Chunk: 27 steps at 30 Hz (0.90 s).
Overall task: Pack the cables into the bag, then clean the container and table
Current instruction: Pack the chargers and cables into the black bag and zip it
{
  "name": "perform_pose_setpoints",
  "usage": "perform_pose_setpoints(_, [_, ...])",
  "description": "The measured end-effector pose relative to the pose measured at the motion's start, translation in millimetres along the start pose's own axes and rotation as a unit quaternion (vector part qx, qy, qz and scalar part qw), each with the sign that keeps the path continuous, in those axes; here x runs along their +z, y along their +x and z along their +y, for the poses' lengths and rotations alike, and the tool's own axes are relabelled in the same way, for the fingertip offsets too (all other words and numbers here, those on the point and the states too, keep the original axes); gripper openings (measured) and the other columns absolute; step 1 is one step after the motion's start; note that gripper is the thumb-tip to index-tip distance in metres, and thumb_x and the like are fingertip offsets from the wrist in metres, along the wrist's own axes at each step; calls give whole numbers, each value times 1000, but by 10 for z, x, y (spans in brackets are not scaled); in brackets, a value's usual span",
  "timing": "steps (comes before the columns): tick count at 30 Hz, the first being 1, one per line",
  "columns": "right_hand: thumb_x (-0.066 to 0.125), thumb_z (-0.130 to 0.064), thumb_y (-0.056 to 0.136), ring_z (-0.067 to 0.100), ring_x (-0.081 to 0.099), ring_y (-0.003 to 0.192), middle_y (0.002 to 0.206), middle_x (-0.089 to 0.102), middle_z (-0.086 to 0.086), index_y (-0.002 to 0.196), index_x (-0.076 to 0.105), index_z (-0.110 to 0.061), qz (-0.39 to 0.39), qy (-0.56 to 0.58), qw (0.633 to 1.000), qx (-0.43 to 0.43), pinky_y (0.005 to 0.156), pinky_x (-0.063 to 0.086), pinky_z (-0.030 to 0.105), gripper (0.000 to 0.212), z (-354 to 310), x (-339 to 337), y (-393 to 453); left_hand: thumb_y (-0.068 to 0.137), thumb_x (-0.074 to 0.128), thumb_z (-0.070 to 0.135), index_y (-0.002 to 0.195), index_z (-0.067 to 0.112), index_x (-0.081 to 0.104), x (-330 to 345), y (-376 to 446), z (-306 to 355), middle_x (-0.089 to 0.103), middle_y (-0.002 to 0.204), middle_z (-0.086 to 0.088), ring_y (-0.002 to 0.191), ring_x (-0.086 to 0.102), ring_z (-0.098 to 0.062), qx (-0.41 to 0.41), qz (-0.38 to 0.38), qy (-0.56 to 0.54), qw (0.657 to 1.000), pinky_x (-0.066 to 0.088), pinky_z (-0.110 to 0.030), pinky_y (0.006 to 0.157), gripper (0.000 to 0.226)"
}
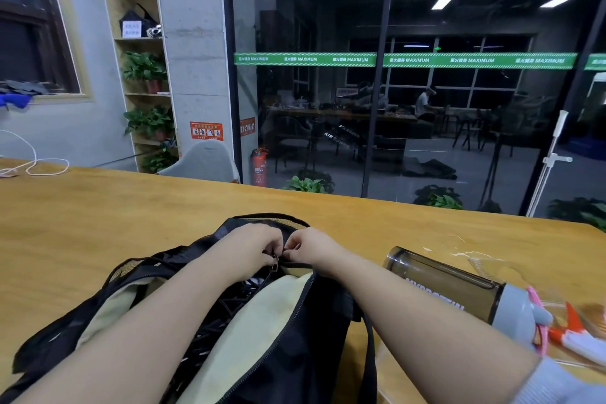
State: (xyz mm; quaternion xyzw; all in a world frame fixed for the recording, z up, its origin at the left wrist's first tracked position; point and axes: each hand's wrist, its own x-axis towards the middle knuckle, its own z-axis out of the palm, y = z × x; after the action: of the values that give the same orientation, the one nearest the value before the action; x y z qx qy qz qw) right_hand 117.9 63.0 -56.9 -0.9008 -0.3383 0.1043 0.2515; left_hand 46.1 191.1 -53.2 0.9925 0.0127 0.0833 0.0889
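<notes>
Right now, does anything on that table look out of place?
Yes: the smoky bottle lies on its side right of the bag, beside crumpled clear plastic. Both hands work the zipper.

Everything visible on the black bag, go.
The black bag lies on the wooden table, right in front of the person. It looks like soft fabric with a pale yellow lining. Its zipper is open along most of its length, showing dark cables inside. The left hand and right hand meet at the far end of the opening, pinching at the zipper; a metal pull tab hangs just below. Both forearms rest over the bag.
</notes>
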Motion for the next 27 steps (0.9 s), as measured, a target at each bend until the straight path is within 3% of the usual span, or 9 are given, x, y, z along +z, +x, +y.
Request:
perform_pose_setpoints(4, [54,-18,92,16,51,88,109,65,7,106,65,-11,10,25,1000,-1,67,38,25,19,15,-5,-3,84,61,20,81,25,54,7,-46,0,54,78,9,78,51,-12,-9,36,-44,998,41,-20,58,9])
perform_pose_setpoints(8, [56,-21,93,16,50,89,96,58,1,100,63,-14,15,55,998,-4,66,38,26,13,26,-31,-30,90,57,28,92,27,55,16,-98,46,47,80,9,80,50,-14,12,27,-56,998,46,-26,63,3])
perform_pose_setpoints(10, [55,-20,92,14,49,88,97,59,2,103,64,-11,16,53,998,-6,63,37,23,16,27,-29,-35,91,56,30,83,30,52,23,-124,44,47,81,10,81,50,-14,16,28,-53,998,39,-26,66,8])
perform_pose_setpoints(12, [54,-18,92,15,50,87,94,58,0,98,63,-14,22,54,998,-2,59,36,21,12,24,-20,-39,91,56,30,73,30,47,16,-147,36,51,83,9,81,52,-14,7,38,-80,996,43,-28,70,19])
perform_pose_setpoints(15, [52,-18,92,15,51,87,96,61,3,90,59,-18,34,59,998,6,66,39,24,7,9,-11,-50,93,50,28,80,28,49,-4,-188,69,54,88,9,83,55,-15,-1,43,-90,995,49,-35,75,13])
perform_pose_setpoints(20, [50,-15,90,17,54,84,89,60,0,86,58,-17,52,75,996,14,71,44,27,9,-4,3,-95,95,44,20,93,18,54,-34,-187,225,57,98,3,88,57,-18,-40,19,-36,998,48,-33,76,10])
perform_pose_setpoints(24, [48,-16,89,21,57,83,87,62,2,85,57,-17,95,95,991,11,72,46,31,10,-34,-44,-145,97,46,23,102,11,56,-209,-180,299,60,109,-4,102,56,-22,-62,-35,119,990,41,-32,88,16])
perform_pose_setpoints(27, [49,-21,87,22,54,80,84,60,1,76,50,-19,166,77,983,-8,66,43,31,12,-94,-130,-192,99,39,34,86,20,43,-371,-298,238,56,98,4,100,53,-18,-31,43,205,977,25,-44,107,18])
